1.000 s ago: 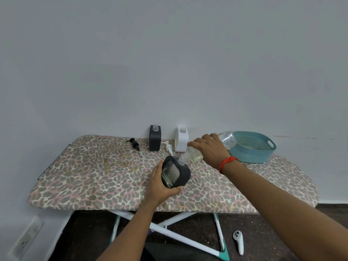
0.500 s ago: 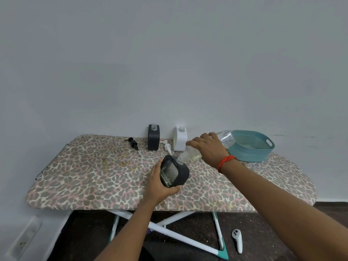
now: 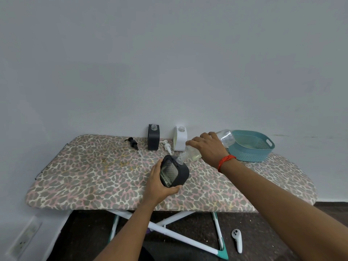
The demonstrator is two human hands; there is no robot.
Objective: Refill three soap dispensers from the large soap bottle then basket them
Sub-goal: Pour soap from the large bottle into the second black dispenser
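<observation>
- Large soap bottle point(image 3: 227, 138): the right hand point(image 3: 209, 147) is gripping it round the middle, fingers curled over the body, and tilting it neck-down above the middle of the ironing board point(image 3: 84, 172), toward the rear edge.
- The bottle's neck is meeting the open mouth of the dark dispenser point(image 3: 174, 173). The left hand point(image 3: 159, 187) is cupping this dispenser from below and leaning it toward the bottle.
- For a clean pour, the operator should be holding both mouths aligned and raising the bottle's base slowly, since pale soap is pooling near the neck.
- Checking the level through the dispenser's clear window is advisable against overfill.
- A black dispenser point(image 3: 153, 137) and a white dispenser point(image 3: 180, 138) are standing uncapped along the rear edge, with a black pump head point(image 3: 132, 143) and a white pump head point(image 3: 167, 146) lying beside them.
- The teal basket point(image 3: 250, 155) is sitting at the rear right.
</observation>
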